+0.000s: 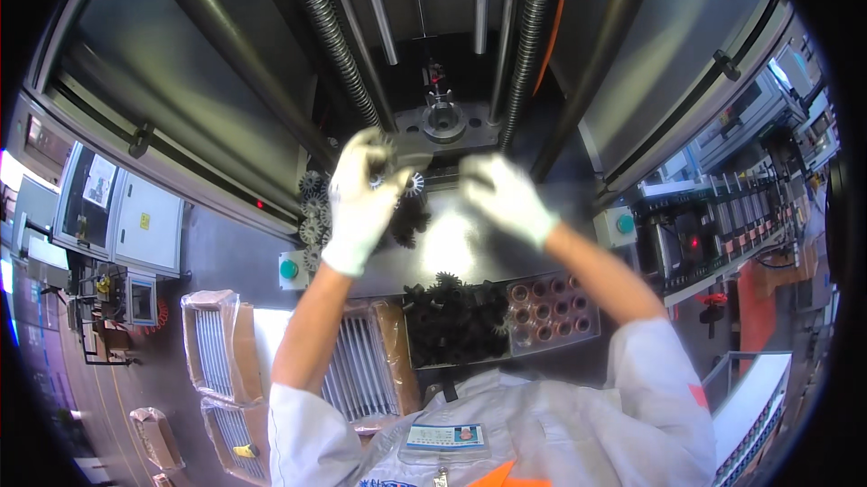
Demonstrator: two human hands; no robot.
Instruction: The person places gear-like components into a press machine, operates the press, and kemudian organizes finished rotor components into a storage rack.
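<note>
My left hand (pixel 359 193), in a white glove, is raised over the left side of the metal worktable (pixel 470 257). Its fingers curl around a dark piece that is too blurred to name. Close by its thumb is a grey toothed wheel (pixel 414 184), and several more toothed wheels (pixel 313 216) are stacked along its left side. My right hand (pixel 502 196), also gloved, is smeared by motion above the table's right half; its fingers cannot be read. Beyond both hands stands a press fixture with a round metal seat (pixel 443 122).
Dark toothed parts fill a tray (pixel 456 320) at the table's near edge, beside a clear box of copper-coloured rings (pixel 551 311). Green buttons (pixel 288 268) flank the table. Cartons of metal rods (pixel 361 365) stand at lower left. Vertical columns (pixel 226 44) and springs frame the press.
</note>
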